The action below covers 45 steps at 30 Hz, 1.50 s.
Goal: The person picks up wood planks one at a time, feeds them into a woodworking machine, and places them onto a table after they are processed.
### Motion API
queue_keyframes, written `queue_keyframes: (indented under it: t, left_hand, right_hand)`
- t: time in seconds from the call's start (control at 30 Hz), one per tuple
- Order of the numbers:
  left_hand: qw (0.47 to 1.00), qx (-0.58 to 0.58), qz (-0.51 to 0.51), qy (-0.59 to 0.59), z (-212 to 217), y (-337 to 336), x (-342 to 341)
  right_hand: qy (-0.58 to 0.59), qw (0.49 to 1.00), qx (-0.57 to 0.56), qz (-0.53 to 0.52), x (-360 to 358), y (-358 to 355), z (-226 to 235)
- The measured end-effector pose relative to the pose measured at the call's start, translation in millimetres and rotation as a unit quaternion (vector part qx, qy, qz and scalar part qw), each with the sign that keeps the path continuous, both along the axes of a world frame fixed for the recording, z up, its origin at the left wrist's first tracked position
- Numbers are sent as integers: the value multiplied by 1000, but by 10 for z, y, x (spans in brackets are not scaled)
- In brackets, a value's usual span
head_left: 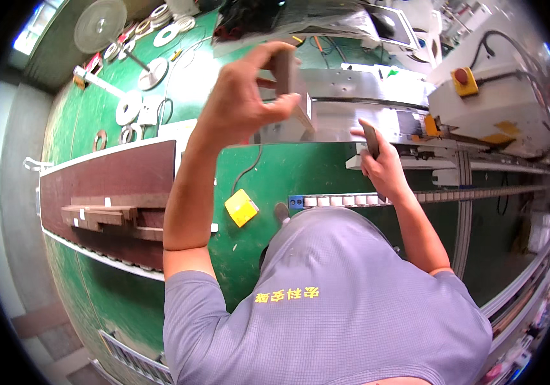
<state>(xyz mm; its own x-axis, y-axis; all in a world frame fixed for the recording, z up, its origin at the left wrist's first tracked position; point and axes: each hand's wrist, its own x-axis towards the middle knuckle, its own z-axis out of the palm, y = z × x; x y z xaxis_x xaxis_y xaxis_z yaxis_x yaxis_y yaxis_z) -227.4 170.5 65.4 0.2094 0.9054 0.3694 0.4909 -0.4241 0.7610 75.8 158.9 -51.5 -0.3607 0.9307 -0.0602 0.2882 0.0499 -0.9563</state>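
Apparently, left fingers (pixel 281 108) high around brown piece (pixel 284 74).

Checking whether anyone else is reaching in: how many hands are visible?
2: the left hand, raised at upper centre, gripping a brown piece; the right hand, lower and further right, holding a brown strip.

Brown block (pixel 286 72) partly hidden by left hand (pixel 241 93)

Our left hand (pixel 243 96) is raised near 11 o'clock, thumb (pixel 281 107) and fingers (pixel 268 50) curved in a C-shaped grip; our left forearm (pixel 192 192) points toward 12. Our right hand (pixel 384 165) sits between 2 and 3 o'clock, fingers bent, our right forearm (pixel 419 228) slanting toward 11.
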Motion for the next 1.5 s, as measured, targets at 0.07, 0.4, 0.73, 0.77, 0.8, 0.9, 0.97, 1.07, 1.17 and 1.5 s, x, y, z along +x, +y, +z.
queue_keyframes:
  t: [0.07,0.4,0.73,0.77,0.8,0.9,0.97,1.07,1.17,1.5]
  left_hand:
    - [996,10,-75,48,-28,174,341]
    - [987,109,-96,-66,-691,137,1099]
    - [963,247,-2,-105,-892,115,1400]
    - [965,246,2,-93,-892,90,1408]
    - [966,244,5,-82,-897,71,1418]
    - [962,259,0,-88,-964,45,1447]
    - [954,286,-20,-82,-1026,23,1502]
    - [955,285,-34,-78,-1051,-17,1563]
    - [956,278,-31,-84,-1047,-17,1573]
    - [953,292,-33,-67,-1057,-48,1623]
  right_hand:
    - [58,997,44,-25,-43,79,121]
    - [210,950,217,-74,-316,139,46]
    - [103,952,275,-82,-94,-17,77]
    - [97,955,268,-87,-79,-39,88]
    - [90,957,261,-92,-66,-58,93]
    - [92,948,284,-112,-59,-103,95]
    - [73,947,289,-123,-12,-155,183]
    - [73,951,272,-129,45,-241,197]
    - [78,953,263,-128,80,-331,126]
    - [72,955,255,-135,130,-392,160]
